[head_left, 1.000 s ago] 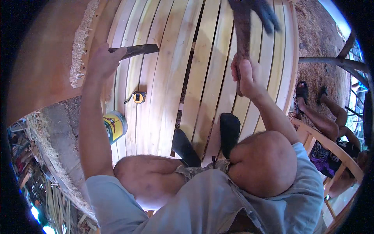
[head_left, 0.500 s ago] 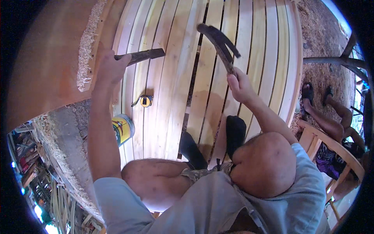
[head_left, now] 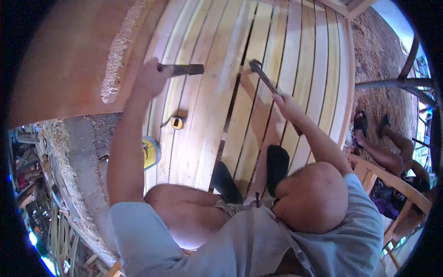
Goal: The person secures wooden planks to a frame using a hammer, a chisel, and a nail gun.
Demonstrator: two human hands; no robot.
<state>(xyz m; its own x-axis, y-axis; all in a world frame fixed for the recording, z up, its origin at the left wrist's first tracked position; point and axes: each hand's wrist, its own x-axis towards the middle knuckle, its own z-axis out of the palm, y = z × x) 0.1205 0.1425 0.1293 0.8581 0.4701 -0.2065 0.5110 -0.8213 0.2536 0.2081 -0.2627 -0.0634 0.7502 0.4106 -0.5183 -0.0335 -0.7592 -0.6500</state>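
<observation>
My left hand (head_left: 154,79) is wrapped round a dark, flat, narrow tool (head_left: 190,69), its squared end pointing right above the pale wooden slats (head_left: 203,143). A claw hammer (head_left: 266,81) is gripped by its handle in my right hand (head_left: 289,108). Its head tilts up and to the left, apart from the dark tool, and its shadow lies on the slats. Nearer to me than my left hand, a yellow and black tape measure (head_left: 177,122) rests on the slats.
A yellow tub (head_left: 150,154) stands by my left forearm. Beyond that arm lies a brown board (head_left: 64,69) with a strip of shavings (head_left: 121,55). My knees and dark-covered feet (head_left: 277,168) are on the slats. At the right, another person's legs (head_left: 390,159) show beside a wooden frame (head_left: 392,180).
The hammer has swung down toward me and turned, so its claw no longer shows clearly. My left hand with the dark tool has shifted slightly right in the picture.
</observation>
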